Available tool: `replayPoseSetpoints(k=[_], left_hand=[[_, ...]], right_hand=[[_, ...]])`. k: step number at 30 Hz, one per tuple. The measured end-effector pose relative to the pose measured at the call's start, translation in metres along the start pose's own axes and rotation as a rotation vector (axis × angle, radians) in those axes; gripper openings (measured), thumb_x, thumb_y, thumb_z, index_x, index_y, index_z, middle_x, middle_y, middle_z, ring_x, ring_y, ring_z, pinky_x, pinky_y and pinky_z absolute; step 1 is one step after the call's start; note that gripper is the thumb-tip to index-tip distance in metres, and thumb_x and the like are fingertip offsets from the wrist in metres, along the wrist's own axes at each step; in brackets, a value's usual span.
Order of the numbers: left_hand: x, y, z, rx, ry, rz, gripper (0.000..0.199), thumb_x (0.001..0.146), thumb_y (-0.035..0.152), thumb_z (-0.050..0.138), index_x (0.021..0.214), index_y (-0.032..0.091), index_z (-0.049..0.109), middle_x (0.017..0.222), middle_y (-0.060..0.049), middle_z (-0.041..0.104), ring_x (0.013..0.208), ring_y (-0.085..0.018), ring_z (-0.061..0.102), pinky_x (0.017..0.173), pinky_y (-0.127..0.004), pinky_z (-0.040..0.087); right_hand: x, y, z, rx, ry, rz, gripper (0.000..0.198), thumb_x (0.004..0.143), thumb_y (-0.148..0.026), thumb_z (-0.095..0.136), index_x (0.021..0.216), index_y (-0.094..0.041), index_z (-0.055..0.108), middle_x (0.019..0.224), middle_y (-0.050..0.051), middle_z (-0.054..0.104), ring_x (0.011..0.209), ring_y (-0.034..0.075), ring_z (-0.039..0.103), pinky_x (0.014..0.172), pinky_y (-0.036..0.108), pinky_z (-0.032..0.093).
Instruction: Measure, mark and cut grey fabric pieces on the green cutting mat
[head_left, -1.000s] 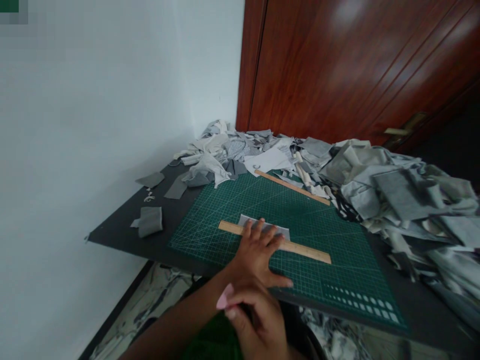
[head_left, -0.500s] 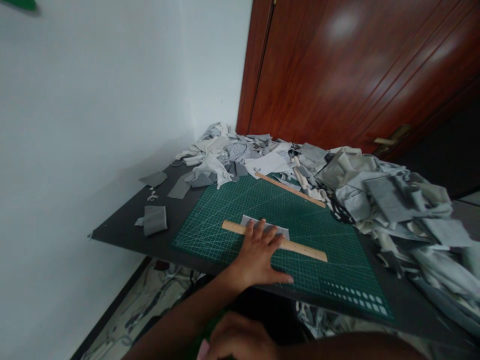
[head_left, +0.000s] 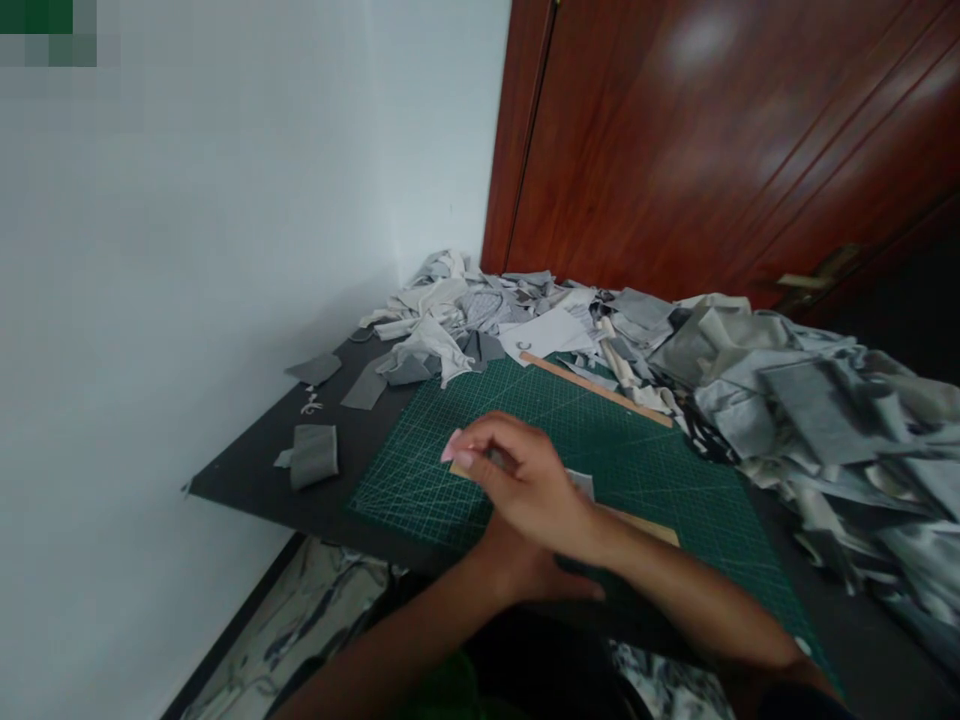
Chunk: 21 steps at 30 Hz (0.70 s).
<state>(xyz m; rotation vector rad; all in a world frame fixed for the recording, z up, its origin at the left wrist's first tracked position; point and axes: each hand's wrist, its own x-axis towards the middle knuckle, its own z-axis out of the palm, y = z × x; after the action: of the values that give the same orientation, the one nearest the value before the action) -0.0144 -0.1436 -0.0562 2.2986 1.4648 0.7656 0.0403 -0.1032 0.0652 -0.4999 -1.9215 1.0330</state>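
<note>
My right hand (head_left: pixel 536 490) reaches across above my left, thumb and fingertips closed on a small flat pink piece of tailor's chalk (head_left: pixel 451 446). The chalk is near the left end of a wooden ruler (head_left: pixel 651 528); whether it touches anything is unclear. Below, my left hand (head_left: pixel 517 570) rests over the ruler with its thumb stretched out to the right. Its fingers are mostly hidden behind my right hand. A corner of a small grey fabric piece (head_left: pixel 582 484) shows beside my right hand, partly under the ruler. All this lies on a green cutting mat (head_left: pixel 480 400).
Another wooden ruler (head_left: pixel 600 388) lies along the mat's far edge. Fabric scraps (head_left: pixel 427 330) heap up at the back, and a larger pile (head_left: pixel 810 410) fills the right side. A folded grey piece (head_left: pixel 315 456) lies on the dark table (head_left: pixel 262 430) by the wall.
My right hand has come up from the bottom edge with the pink chalk to above the ruler, covering the left fingers. My left hand stays over the ruler. The view has shifted slightly.
</note>
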Motion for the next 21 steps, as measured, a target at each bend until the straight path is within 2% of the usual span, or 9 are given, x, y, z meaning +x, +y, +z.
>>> replayPoseSetpoints(k=[1, 2, 4, 5, 7, 10, 15, 21], left_hand=[[-0.001, 0.002, -0.004, -0.013, -0.039, 0.055, 0.108, 0.073, 0.089, 0.066, 0.16, 0.03, 0.042, 0.164, -0.007, 0.045, 0.153, -0.041, 0.035, 0.127, -0.057, 0.027], [-0.001, 0.003, -0.008, -0.015, -0.092, 0.109, 0.112, 0.071, 0.09, 0.067, 0.16, 0.028, 0.042, 0.167, -0.009, 0.041, 0.155, -0.044, 0.03, 0.128, -0.063, 0.019], [0.001, 0.005, -0.015, 0.002, -0.158, 0.115, 0.111, 0.073, 0.091, 0.065, 0.161, 0.027, 0.041, 0.168, -0.01, 0.038, 0.157, -0.045, 0.023, 0.129, -0.066, 0.004], [0.002, 0.005, -0.018, 0.01, -0.18, 0.109, 0.11, 0.074, 0.091, 0.063, 0.161, 0.027, 0.041, 0.168, -0.011, 0.038, 0.157, -0.045, 0.022, 0.128, -0.067, -0.001], [0.004, 0.005, -0.018, 0.024, -0.199, 0.089, 0.111, 0.075, 0.093, 0.06, 0.162, 0.026, 0.039, 0.167, -0.011, 0.039, 0.157, -0.045, 0.022, 0.128, -0.066, -0.004], [0.004, 0.005, -0.015, 0.047, -0.208, 0.074, 0.112, 0.076, 0.093, 0.057, 0.163, 0.027, 0.037, 0.166, -0.01, 0.041, 0.157, -0.045, 0.023, 0.128, -0.066, -0.001], [0.004, 0.004, -0.012, 0.092, -0.223, 0.084, 0.111, 0.076, 0.094, 0.056, 0.163, 0.026, 0.037, 0.167, -0.008, 0.04, 0.156, -0.046, 0.022, 0.128, -0.067, -0.001], [0.011, 0.001, -0.01, 0.163, -0.196, 0.136, 0.112, 0.076, 0.095, 0.052, 0.161, 0.022, 0.041, 0.166, -0.009, 0.041, 0.157, -0.044, 0.02, 0.129, -0.065, -0.002]], right_hand=[[0.007, 0.01, -0.015, -0.083, -0.025, 0.07, 0.007, 0.094, -0.017, 0.069, 0.091, -0.022, 0.071, 0.088, 0.001, 0.072, 0.083, 0.017, 0.068, 0.077, 0.03, 0.053], [0.013, 0.019, -0.03, -0.173, -0.098, 0.16, 0.008, 0.091, -0.015, 0.069, 0.086, -0.021, 0.07, 0.082, 0.0, 0.07, 0.077, 0.016, 0.066, 0.072, 0.028, 0.05], [0.02, 0.037, -0.057, -0.322, -0.264, 0.304, 0.008, 0.086, -0.012, 0.071, 0.082, -0.019, 0.069, 0.075, -0.002, 0.067, 0.07, 0.015, 0.062, 0.064, 0.026, 0.044], [0.021, 0.045, -0.068, -0.377, -0.301, 0.358, 0.007, 0.084, -0.012, 0.071, 0.083, -0.018, 0.069, 0.074, -0.002, 0.066, 0.069, 0.015, 0.061, 0.062, 0.026, 0.043], [0.021, 0.058, -0.081, -0.429, -0.375, 0.398, 0.006, 0.083, -0.011, 0.071, 0.086, -0.017, 0.07, 0.076, -0.001, 0.067, 0.07, 0.015, 0.062, 0.062, 0.025, 0.042], [0.019, 0.069, -0.083, -0.463, -0.481, 0.398, 0.005, 0.084, -0.013, 0.073, 0.087, -0.017, 0.072, 0.078, -0.001, 0.069, 0.072, 0.015, 0.063, 0.064, 0.025, 0.041], [0.021, 0.07, -0.083, -0.556, -0.532, 0.375, 0.005, 0.084, -0.011, 0.072, 0.086, -0.016, 0.074, 0.076, -0.001, 0.068, 0.069, 0.014, 0.061, 0.063, 0.024, 0.038], [0.024, 0.066, -0.098, -0.701, -0.581, 0.416, 0.02, 0.078, -0.001, 0.066, 0.087, -0.016, 0.076, 0.077, 0.0, 0.068, 0.071, 0.014, 0.058, 0.064, 0.024, 0.037]])
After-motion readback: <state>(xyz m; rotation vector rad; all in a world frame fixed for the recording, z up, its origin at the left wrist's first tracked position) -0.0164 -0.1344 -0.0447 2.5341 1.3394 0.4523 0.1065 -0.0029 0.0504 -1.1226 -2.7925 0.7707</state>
